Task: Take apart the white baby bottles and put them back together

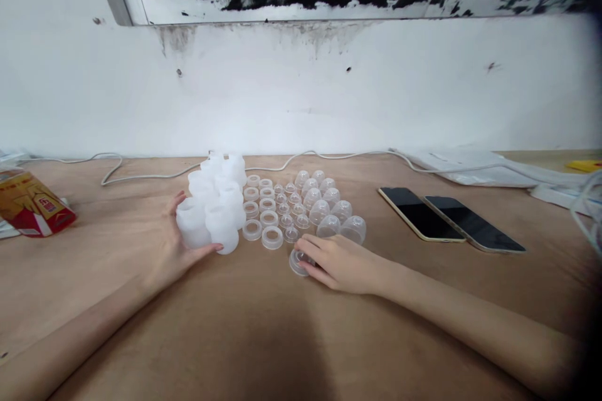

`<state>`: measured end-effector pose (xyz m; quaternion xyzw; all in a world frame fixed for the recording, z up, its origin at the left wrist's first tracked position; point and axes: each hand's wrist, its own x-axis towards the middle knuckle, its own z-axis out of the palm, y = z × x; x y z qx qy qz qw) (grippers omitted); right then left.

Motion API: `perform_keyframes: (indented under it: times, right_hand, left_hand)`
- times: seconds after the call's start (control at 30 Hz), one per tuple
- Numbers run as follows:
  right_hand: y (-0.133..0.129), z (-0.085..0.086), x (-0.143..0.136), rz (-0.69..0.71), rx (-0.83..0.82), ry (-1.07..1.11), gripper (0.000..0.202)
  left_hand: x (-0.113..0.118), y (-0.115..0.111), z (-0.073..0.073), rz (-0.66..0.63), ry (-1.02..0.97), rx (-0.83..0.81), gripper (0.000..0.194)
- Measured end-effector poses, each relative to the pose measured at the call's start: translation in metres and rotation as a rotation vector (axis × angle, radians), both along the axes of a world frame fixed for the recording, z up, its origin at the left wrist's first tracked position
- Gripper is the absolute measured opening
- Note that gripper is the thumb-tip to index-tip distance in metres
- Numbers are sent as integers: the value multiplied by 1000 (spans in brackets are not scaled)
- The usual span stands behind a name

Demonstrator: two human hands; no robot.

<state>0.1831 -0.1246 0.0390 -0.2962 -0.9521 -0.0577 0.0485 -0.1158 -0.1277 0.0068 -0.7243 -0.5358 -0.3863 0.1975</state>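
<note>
Several frosted white bottles (221,225) stand in a cluster left of centre. My left hand (181,244) is spread around the near end of this cluster, thumb against the front bottle and fingers at its left side. Beside the bottles lie rows of translucent rings (272,237), then small clear nipple-shaped pieces (301,221), then clear domed caps (353,229). In front of these rows, my right hand (329,260) has its fingers closed on a clear nipple-shaped piece (298,263) low on the table; the fingers partly cover it.
Two phones (421,216) (475,223) lie at the right. A red and yellow box (40,203) is at the far left. A white cable (291,160) runs along the wall, near plastic bags (451,166) at the back right.
</note>
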Motion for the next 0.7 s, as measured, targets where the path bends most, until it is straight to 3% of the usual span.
perform_keyframes:
  times: [0.13, 0.23, 0.3, 0.33, 0.4, 0.53, 0.7]
  right_hand:
    - [0, -2, -1, -17, -22, 36, 18]
    - [0, -6, -6, -24, -36, 74, 16]
    - [-2, -9, -12, -25, -41, 102, 16]
    - [-4, -10, -16, -24, -44, 119, 16]
    - [-7, -13, -21, -25, -62, 152, 15]
    - [-11, -13, -25, -37, -167, 210, 10]
    - [-8, -1, -19, -68, -319, 248, 10]
  left_hand:
    - [8, -17, 21, -56, -92, 126, 88]
    - [32, -37, 36, -178, 0, 160, 67]
    - [56, -45, 39, -355, 168, -9, 48]
    - [68, -47, 38, -450, 274, -154, 47]
    - [91, -44, 33, -501, 295, -346, 50]
    - [116, -31, 22, -398, 296, -531, 28]
    - [116, -29, 30, -310, 427, -599, 31]
